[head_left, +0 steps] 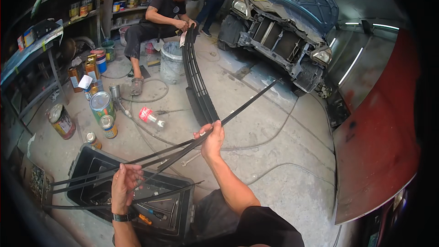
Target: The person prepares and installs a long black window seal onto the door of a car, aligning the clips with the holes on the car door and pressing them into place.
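R hand (213, 142) grips the blk strips (249, 102) betw. thumb & fingers; L hand (122, 185) is around their other end, fingers part-curled, can't tell if it's gripping. Strips run diag. above blk bin (93, 158) & flr (292, 192). Co-worker (160, 9) sits opp., hands at far end of slatted blk panel (206, 105).

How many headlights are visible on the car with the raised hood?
2. One headlight is at the picture-left corner of the car's front; the other headlight is at the picture-right corner.
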Action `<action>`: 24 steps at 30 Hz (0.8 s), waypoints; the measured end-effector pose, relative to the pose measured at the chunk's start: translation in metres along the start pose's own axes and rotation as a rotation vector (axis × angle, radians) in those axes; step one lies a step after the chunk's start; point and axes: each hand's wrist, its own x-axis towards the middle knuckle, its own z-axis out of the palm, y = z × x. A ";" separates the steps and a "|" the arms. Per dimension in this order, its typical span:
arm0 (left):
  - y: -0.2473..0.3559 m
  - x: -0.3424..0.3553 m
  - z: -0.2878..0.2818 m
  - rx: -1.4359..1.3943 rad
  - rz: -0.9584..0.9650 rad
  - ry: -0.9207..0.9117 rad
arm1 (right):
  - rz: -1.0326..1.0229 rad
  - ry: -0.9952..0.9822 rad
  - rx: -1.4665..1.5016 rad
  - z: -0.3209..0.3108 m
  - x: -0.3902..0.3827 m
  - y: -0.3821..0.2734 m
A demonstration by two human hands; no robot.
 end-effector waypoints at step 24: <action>-0.009 0.002 -0.011 -0.371 -0.007 -0.160 | 0.015 0.068 0.012 -0.004 0.003 -0.005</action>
